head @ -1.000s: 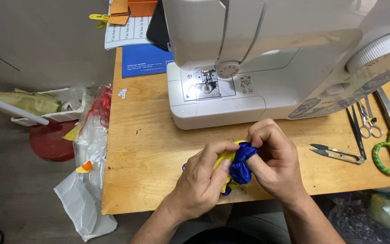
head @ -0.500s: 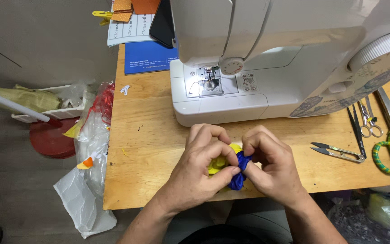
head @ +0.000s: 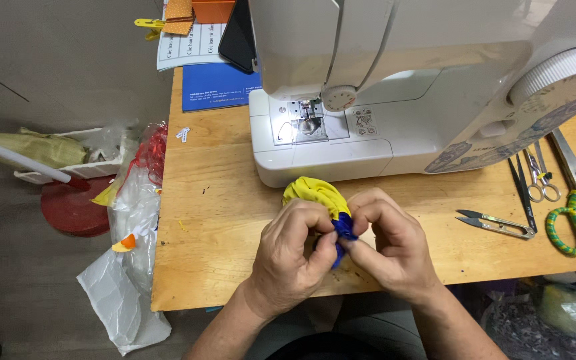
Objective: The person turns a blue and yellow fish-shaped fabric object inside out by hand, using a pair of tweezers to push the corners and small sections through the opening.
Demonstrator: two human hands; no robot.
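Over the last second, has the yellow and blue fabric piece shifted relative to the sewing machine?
Yes. The yellow and blue fabric piece has moved up the table toward the sewing machine base, its yellow part now nearly touching the front edge.

Blue folder (head: 218, 87) behind machine; white printed sheet (head: 181, 48) — far-left table corner.

Blue cloth (head: 345, 228) mostly hidden under fingers (head: 315, 220); sewing machine (head: 395, 100) top cropped

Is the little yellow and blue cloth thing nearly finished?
Partly. The cloth piece is already bunched into a round shape. Both hands, left and right, are pinching its blue part. It sits in front of the sewing machine, not under the needle, and the snips lie untouched, so any stitching and trimming look undone.
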